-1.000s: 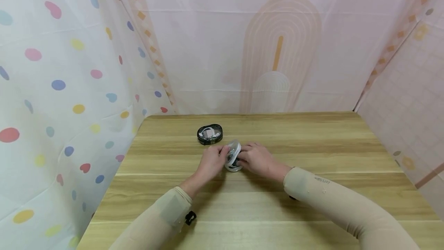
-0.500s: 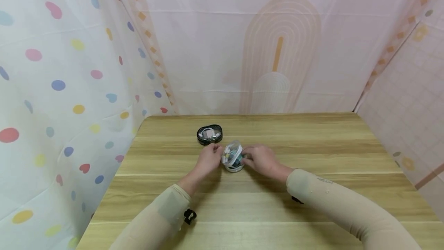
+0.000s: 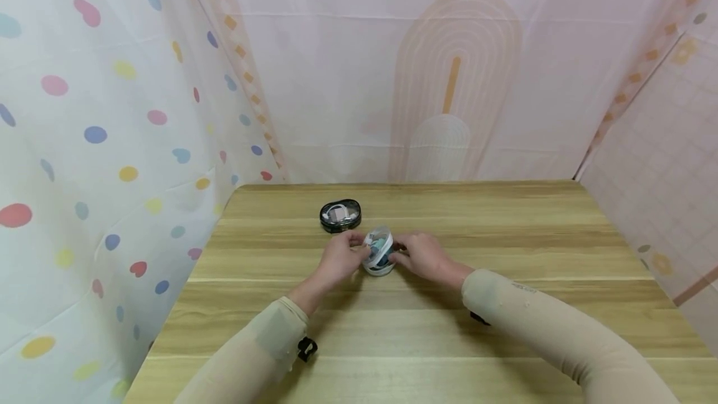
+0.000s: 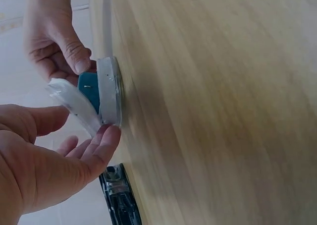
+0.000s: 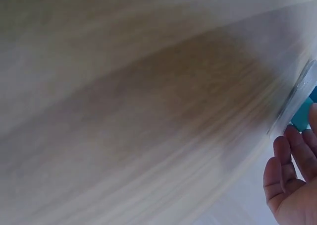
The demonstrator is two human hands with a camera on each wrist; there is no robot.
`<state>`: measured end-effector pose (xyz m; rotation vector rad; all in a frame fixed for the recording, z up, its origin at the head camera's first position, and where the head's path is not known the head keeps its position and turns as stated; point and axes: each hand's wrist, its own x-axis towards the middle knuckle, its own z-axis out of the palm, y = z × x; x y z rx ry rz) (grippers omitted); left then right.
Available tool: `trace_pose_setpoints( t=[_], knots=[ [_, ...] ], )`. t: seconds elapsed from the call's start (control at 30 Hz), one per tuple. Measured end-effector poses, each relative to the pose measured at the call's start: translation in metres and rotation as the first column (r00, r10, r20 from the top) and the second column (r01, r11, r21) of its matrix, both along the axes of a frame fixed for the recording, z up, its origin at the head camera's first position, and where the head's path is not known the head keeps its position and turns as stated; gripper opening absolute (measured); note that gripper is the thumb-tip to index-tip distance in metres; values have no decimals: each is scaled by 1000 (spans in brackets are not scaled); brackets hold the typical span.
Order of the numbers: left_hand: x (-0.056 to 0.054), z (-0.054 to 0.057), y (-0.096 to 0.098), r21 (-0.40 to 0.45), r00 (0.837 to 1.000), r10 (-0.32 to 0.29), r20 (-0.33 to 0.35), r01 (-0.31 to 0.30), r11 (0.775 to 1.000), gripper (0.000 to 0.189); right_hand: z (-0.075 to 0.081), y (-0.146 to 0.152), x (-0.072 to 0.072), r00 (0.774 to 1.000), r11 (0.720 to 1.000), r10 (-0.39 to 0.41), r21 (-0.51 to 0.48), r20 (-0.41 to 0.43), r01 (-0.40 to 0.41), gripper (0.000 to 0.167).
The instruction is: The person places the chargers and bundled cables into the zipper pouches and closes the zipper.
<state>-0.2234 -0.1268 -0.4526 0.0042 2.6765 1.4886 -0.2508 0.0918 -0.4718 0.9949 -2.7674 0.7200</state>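
A small clear zip pouch (image 3: pixel 379 260) with a white rim stands on the table between both hands, its lid lifted. In the left wrist view, a teal flat item (image 4: pixel 89 89) sticks out of the gap between lid and base; its kind is not clear. My left hand (image 3: pixel 339 257) holds the pouch at its left side, fingertips (image 4: pixel 110 133) against the base and thumb by the lid. My right hand (image 3: pixel 426 259) is at the opening, thumb and fingers around the teal item's edge. At the right wrist view's edge, the hand (image 5: pixel 297 178) is partly cut off.
A second pouch, black-rimmed with a clear top (image 3: pixel 340 216), lies behind and left of the hands; a white cable and a pale square block show inside. The wooden table (image 3: pixel 505 235) meets patterned curtains (image 3: pixel 336 80) at the back and sides.
My right fingers have drawn back slightly from the pouch opening. My left hand moved off the lid, then back onto it. More of the teal item shows now than a second ago.
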Motion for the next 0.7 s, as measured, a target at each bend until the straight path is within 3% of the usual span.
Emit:
trace_pose_setpoints(
  t=[0.27,0.47,0.6,0.7],
  knots=[
    [-3,-3,-1,64,998,50,29,-51,997,32,2,5,-1,1000,1000,25,-9,4,-25,26],
    [-2,-1,-1,141,994,49,98,-63,988,36,3,8,-1,999,999,-42,-26,24,43,25],
    [-2,0,-1,180,991,53,119,-74,981,37,5,10,-2,995,999,-43,-35,-89,41,40],
    [-1,1,-1,202,989,57,134,-84,976,36,6,13,-3,962,998,58,11,-267,-57,51]
  ],
)
